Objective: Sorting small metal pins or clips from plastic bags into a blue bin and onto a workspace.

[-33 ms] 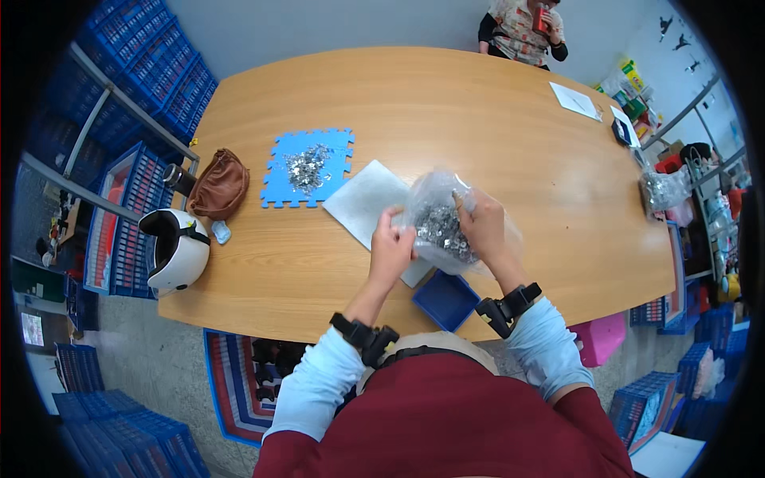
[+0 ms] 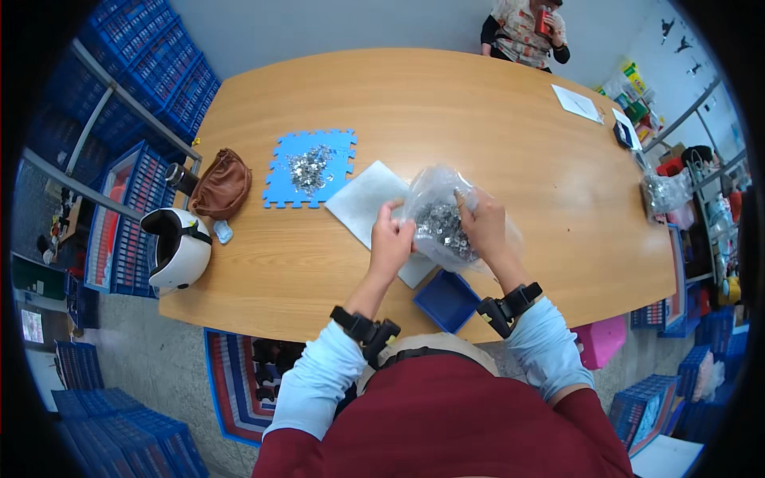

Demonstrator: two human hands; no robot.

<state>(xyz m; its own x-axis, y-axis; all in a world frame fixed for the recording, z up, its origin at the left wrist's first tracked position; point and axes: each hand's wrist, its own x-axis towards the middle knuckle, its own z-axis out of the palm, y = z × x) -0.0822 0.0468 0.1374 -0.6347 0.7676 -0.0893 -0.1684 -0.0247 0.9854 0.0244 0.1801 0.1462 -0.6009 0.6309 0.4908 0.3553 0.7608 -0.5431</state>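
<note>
A clear plastic bag (image 2: 435,185) full of small silvery metal pieces (image 2: 443,226) stands with its mouth spread between my hands. At the bag's left edge, my left hand (image 2: 391,243) is closed with the plastic pinched between thumb and fingers. My right hand (image 2: 483,226) is closed at the right side of the mouth, fingers bent down toward the pieces; its grip seems to be on the bag's rim. Beneath and left of the bag lies a pale flat sheet (image 2: 362,201). A shallow blue tray (image 2: 447,301) sits just in front of me, below the bag.
On a blue foam mat (image 2: 278,188) rests a heap of metal pieces (image 2: 310,170). A brown leather bag (image 2: 222,185), a dark flask (image 2: 182,178) and a white helmet (image 2: 188,256) line the table's left edge. Across the table, a person (image 2: 526,33) holds a red container. Blue crates (image 2: 151,64) are stacked at left.
</note>
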